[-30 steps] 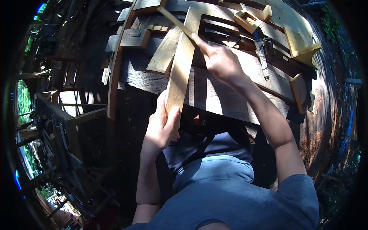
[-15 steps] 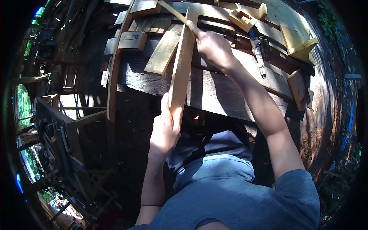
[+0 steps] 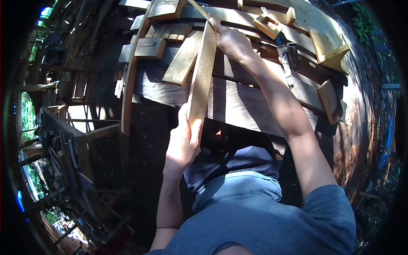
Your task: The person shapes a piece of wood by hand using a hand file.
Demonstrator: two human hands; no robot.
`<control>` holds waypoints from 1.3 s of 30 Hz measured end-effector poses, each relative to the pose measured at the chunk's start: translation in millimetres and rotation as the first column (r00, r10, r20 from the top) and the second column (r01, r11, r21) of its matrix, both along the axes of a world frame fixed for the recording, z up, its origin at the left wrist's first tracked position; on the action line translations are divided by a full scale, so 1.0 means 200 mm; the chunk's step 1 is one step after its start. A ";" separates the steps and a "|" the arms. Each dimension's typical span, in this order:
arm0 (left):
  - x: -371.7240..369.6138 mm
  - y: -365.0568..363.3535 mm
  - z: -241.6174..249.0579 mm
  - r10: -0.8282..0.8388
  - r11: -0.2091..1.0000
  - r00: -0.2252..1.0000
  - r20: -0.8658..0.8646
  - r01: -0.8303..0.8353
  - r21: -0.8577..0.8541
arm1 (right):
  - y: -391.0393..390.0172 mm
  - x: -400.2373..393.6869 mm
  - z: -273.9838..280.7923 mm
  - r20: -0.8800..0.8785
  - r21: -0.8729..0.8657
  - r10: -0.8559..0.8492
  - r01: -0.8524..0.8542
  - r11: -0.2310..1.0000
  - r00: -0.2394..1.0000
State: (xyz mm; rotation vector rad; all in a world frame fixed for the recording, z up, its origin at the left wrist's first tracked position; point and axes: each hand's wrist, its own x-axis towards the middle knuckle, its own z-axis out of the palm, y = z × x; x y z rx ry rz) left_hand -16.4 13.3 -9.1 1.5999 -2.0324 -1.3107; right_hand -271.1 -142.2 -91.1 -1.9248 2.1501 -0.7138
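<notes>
My left hand (image 3: 183,138) is closed around the near end of a long narrow wooden board (image 3: 202,74), which slants away from me over the workbench (image 3: 238,104). At the board's far end, my right hand (image 3: 233,43) grips a thin, pale wooden strip (image 3: 198,9). The strip crosses the board's tip and runs on toward the upper left; its kind is unclear. Just left of the held board, a shorter flat board (image 3: 183,59) lies on the bench. A wooden block with a slot outline (image 3: 149,48) sits farther left.
At the back right lies a hollowed wooden block, like a plane body (image 3: 268,24). A tool with a worn pale handle (image 3: 284,59) rests near my right forearm. Angled wooden pieces (image 3: 329,100) stand at the bench's right side, by a large log (image 3: 355,110).
My right hand and the thin strip have shifted slightly up and left at the board's far end. The board has turned a little, showing more of its broad face.
</notes>
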 end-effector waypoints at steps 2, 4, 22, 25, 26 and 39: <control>-0.04 -0.03 0.12 0.075 0.981 0.997 0.008 -0.075 0.178 | 0.04 0.01 0.03 0.001 0.036 -0.008 0.008 0.999 1.000; -0.01 -0.02 0.07 0.028 0.998 0.998 0.058 -0.031 0.059 | 0.26 0.09 0.19 0.021 0.186 0.035 -0.038 0.982 0.999; 0.02 -0.05 0.12 0.136 0.952 0.969 -0.204 -0.072 0.297 | 0.46 0.15 0.24 0.069 0.260 0.093 -0.108 0.960 0.993; -0.01 -0.05 0.15 0.085 0.970 0.993 -0.087 -0.062 0.236 | 0.12 0.04 0.11 0.031 0.214 -0.028 0.020 0.977 0.999; -0.04 -0.03 0.17 0.094 0.971 0.995 -0.026 -0.086 0.222 | 0.04 0.04 0.11 0.038 0.092 -0.057 0.053 0.994 0.998; -0.04 -0.02 0.13 0.055 0.991 0.999 -0.002 -0.054 0.127 | 0.03 0.04 0.16 -0.013 0.177 -0.049 0.050 0.983 0.999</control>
